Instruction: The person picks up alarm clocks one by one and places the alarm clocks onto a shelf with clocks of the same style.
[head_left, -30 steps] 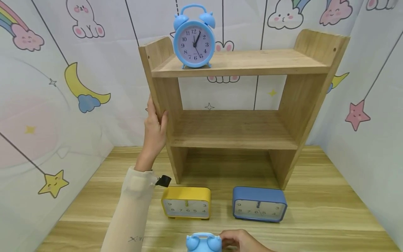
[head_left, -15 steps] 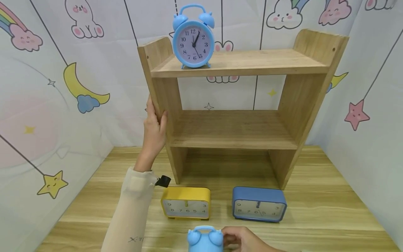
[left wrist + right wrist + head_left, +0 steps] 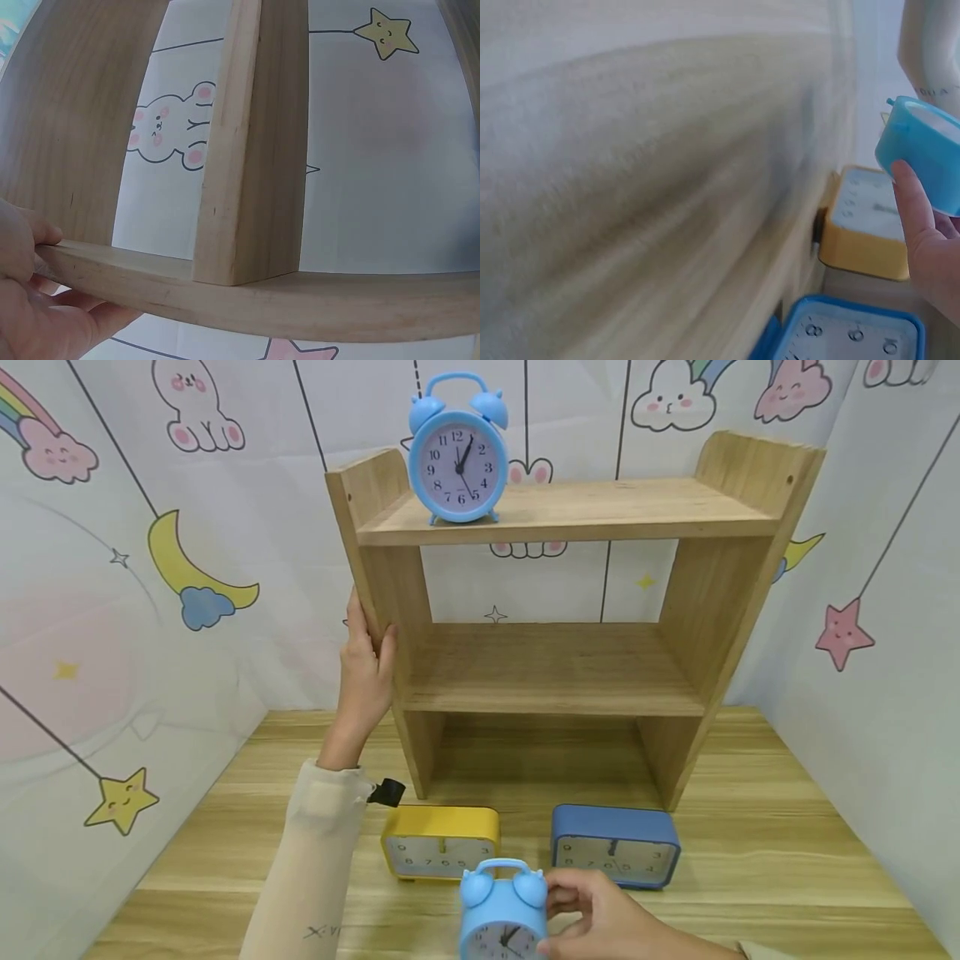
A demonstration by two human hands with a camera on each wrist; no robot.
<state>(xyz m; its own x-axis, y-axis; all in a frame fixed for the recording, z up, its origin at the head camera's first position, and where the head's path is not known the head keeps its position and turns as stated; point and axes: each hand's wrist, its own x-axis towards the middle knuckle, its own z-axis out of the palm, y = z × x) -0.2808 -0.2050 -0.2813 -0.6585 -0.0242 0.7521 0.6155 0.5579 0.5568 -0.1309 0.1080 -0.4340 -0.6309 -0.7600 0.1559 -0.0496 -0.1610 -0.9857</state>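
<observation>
My left hand (image 3: 365, 681) grips the left side panel of a wooden shelf unit (image 3: 555, 664), thumb on the front edge and fingers behind it. In the left wrist view that hand (image 3: 45, 315) wraps the panel's edge. My right hand (image 3: 600, 914) holds a light blue twin-bell alarm clock (image 3: 504, 897) by its right side, in front of the shelf. The right wrist view shows a finger of the right hand (image 3: 930, 255) along the clock's round body. A matching blue alarm clock (image 3: 457, 468) stands at the left of the top shelf.
A yellow rectangular clock (image 3: 441, 817) and a blue rectangular clock (image 3: 615, 823) stand on the wood-grain table (image 3: 795, 860), before the shelf's base. The held clock overlaps the yellow one's lower right corner. Cartoon-printed cloth (image 3: 90, 635) surrounds the table.
The alarm clock in my right hand has come up and forward from the bottom edge, slightly rightward, and its dial now shows. My left hand keeps its grip on the shelf.
</observation>
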